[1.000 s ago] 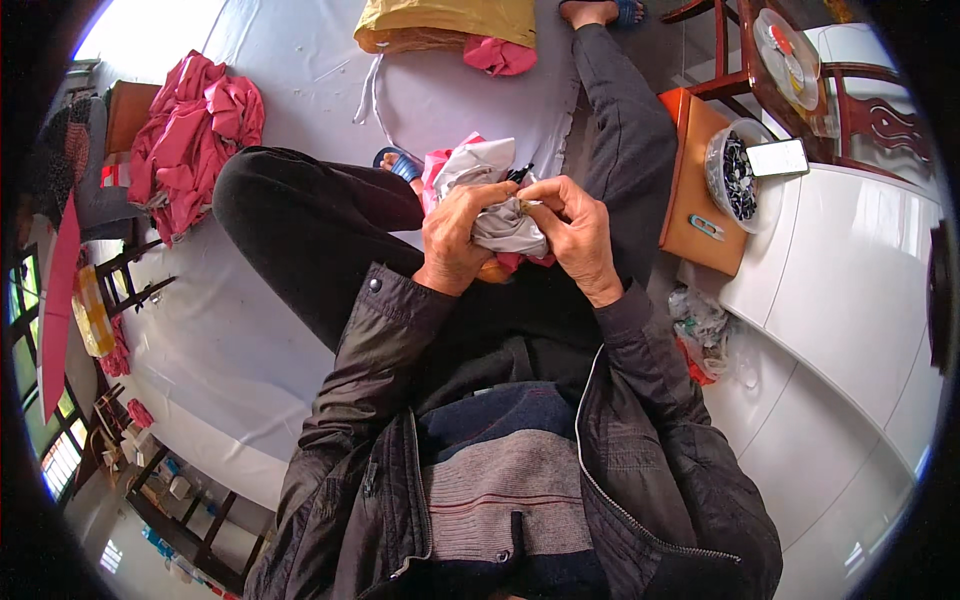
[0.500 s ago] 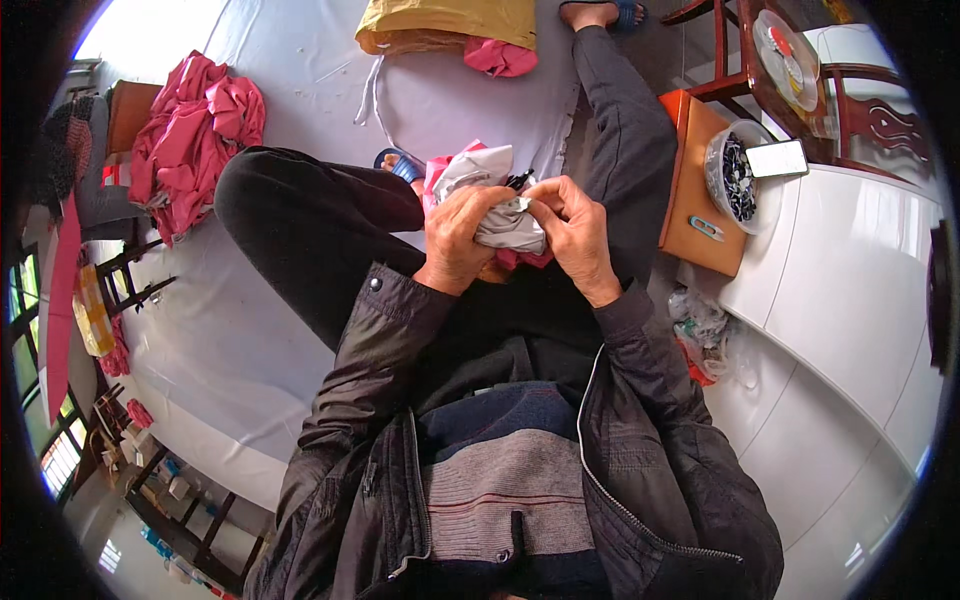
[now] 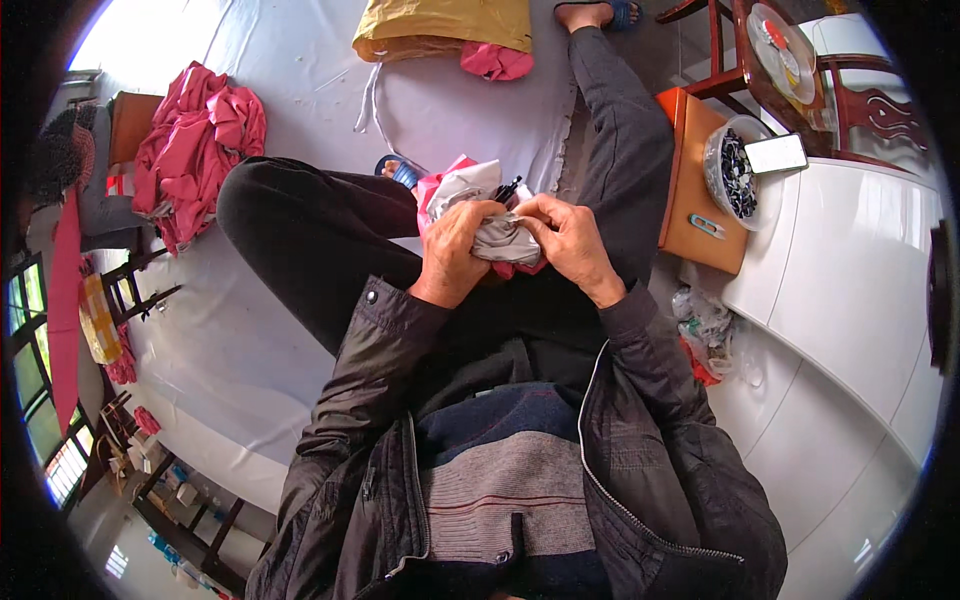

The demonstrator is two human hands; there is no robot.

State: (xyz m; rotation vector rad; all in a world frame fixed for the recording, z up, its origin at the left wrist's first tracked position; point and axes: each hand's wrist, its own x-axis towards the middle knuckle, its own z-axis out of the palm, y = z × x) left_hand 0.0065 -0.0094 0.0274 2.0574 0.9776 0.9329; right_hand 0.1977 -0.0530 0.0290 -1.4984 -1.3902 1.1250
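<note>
In front of my lap, a bunched piece of grey and pink fabric [image 3: 506,240] is held between both hands. My left hand [image 3: 452,254] grips its left side, thumb and fingers closed on the grey cloth. At the opposite side, my right hand [image 3: 572,248] pinches an edge of the same cloth between thumb and fingertips. Pink folds show at its upper left and below the grey part. Just beyond my fingers, a small black object [image 3: 508,190] sticks out from the bundle; its kind I cannot make out.
To the right, an orange-brown box [image 3: 690,180] carries a blue thread snipper [image 3: 706,226] and a clear tub [image 3: 762,222] of small dark pieces. A phone [image 3: 777,155] rests by the tub. Pink fabric [image 3: 200,150] is heaped at left; a yellow sack [image 3: 440,25] lies ahead.
Both hands have shifted slightly left and down with the fabric. My right fingertips have come nearer to my left hand along the cloth's edge. The grey flap has folded a little leftward.
</note>
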